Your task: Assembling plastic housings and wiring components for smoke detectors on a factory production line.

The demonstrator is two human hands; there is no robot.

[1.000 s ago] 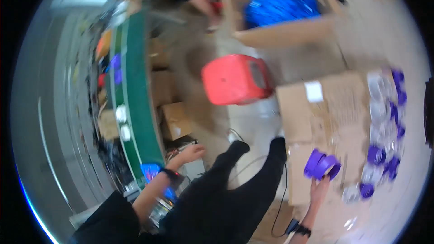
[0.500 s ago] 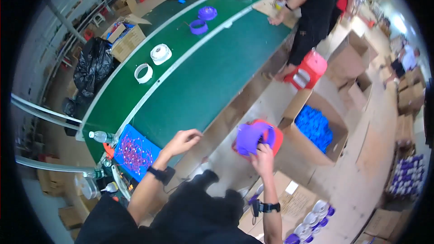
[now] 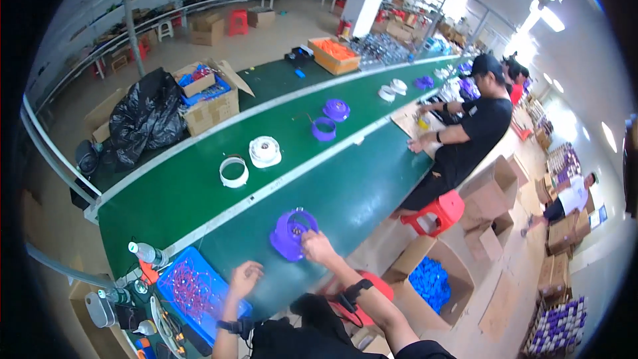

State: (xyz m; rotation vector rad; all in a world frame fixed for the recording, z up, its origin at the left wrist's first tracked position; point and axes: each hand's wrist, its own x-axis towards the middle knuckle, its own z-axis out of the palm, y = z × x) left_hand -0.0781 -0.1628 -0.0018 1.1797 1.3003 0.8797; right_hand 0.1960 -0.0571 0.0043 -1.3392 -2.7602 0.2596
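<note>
My right hand (image 3: 319,248) grips the near right rim of a round purple plastic housing (image 3: 284,242). The housing is over the green worktable, with its ring-shaped opening facing up and small parts visible inside. Whether its base touches the table, I cannot tell. To the left, my left hand (image 3: 246,279) holds nothing, its fingers loosely bent and apart. Close by that hand lies a blue tray (image 3: 229,311) heaped with thin red wires (image 3: 191,292).
A white ring (image 3: 233,183), a white housing (image 3: 264,151) and a purple ring (image 3: 324,134) sit on the green belt. A bottle (image 3: 147,253) stands beside the tray. Rightward are a carton (image 3: 458,292) of blue parts, a red stool (image 3: 438,213) and a co-worker (image 3: 488,119).
My right hand has carried the purple housing leftward from above the red stool to the green table. My left hand has drawn back toward me. The view has tilted up.
</note>
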